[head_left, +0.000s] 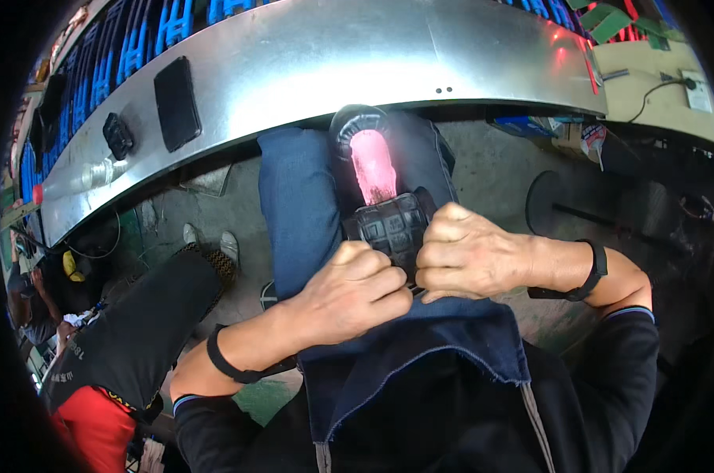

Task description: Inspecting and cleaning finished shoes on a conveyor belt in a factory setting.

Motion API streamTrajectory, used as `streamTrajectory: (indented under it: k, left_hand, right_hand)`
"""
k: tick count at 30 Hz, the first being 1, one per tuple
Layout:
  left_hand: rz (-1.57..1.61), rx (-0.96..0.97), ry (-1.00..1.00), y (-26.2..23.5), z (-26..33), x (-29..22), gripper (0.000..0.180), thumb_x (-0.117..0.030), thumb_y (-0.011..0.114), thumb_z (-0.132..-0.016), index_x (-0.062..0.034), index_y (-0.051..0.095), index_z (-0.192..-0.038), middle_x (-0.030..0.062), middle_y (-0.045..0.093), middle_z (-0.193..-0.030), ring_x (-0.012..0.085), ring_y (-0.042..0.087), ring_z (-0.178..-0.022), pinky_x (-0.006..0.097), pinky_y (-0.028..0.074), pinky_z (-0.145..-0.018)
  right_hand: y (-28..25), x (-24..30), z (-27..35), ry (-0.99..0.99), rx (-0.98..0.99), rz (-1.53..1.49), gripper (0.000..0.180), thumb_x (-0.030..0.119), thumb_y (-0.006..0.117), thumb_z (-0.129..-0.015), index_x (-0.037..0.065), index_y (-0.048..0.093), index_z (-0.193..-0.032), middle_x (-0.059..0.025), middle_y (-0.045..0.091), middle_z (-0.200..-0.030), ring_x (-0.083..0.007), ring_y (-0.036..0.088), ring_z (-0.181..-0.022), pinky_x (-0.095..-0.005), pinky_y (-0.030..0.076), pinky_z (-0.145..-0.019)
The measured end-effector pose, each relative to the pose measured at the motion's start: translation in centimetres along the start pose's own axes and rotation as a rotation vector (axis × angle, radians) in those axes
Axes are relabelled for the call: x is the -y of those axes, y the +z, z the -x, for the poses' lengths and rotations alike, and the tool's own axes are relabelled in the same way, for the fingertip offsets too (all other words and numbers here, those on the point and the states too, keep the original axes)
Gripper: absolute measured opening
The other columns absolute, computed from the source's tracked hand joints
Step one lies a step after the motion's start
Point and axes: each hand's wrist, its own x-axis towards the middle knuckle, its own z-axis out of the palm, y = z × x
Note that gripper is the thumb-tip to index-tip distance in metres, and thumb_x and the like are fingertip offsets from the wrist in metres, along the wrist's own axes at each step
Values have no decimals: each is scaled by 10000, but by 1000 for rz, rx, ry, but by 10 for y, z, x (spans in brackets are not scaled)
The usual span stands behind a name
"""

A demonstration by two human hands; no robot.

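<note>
A shoe (371, 167) lies bottom up across my lap, with a pink strip along its middle. Its rounded black end points away from me, toward the metal bench. Over the near part sits a black rubber sole (391, 227) with a blocky tread. My left hand (358, 290) is closed on the sole's near left edge. On the near right edge my right hand (469, 257) is closed too, its knuckles up and its thumb low. The two fists almost meet, and they hide the sole's near end. A dark blue denim apron covers my lap below them.
A curved metal bench (310, 47) runs across the front, with a black phone (177, 104) and a small black case (117, 135) on its left. Blue racks (176, 24) stand behind it. A co-worker's dark-clothed leg (136, 323) is at left, a round black disc (541, 203) at right.
</note>
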Motion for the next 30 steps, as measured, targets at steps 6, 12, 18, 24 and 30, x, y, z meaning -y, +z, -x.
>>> streamTrajectory:
  k: [6, 12, 18, 24, 30]
  left_hand:
    - [407, -265, -251, -44, -28, 46, 372, -180, 867, -736, -66, 614, -983, 65, 580, -947, 233, 536, -873, 376, 433, -765]
    - [547, -375, -657, -58, -59, 88, 319, -103, 811, -807, 19, 593, -1005, 147, 608, -891, 239, 593, -767, 323, 484, -664]
    - [351, -234, -677, -61, -56, 101, 312, -96, 789, -818, 20, 605, -1042, 173, 616, -907, 262, 602, -764, 334, 486, -649]
    - [532, -321, -637, -71, -65, 111, 258, -151, 702, -910, -1, 635, -1109, 194, 630, -1237, 330, 610, -1151, 394, 473, -986]
    - [593, -278, -348, -63, -30, 51, 256, -123, 756, -854, -19, 677, -1074, 138, 647, -1230, 243, 577, -1188, 399, 422, -1031]
  right_hand:
    - [-40, -54, -36, 133, -250, -386, 329, 313, 778, -836, 66, 576, -916, -70, 516, -905, -252, 523, -830, -379, 438, -745]
    - [-55, -99, -65, 549, -205, -546, 380, 290, 719, -915, 15, 494, -1051, -118, 492, -930, -256, 531, -785, -380, 463, -703]
    - [-43, -111, -53, 606, -166, -563, 360, 288, 685, -936, 22, 483, -1070, -147, 465, -967, -305, 533, -768, -416, 473, -696]
    - [-39, -105, -73, 770, -358, -551, 307, 229, 703, -916, 53, 480, -1033, -101, 500, -884, -217, 525, -805, -376, 464, -720]
    - [-29, -38, -52, 481, -326, -1019, 556, 286, 585, -993, 45, 418, -1466, -139, 391, -1460, -251, 371, -1380, -398, 353, -1107]
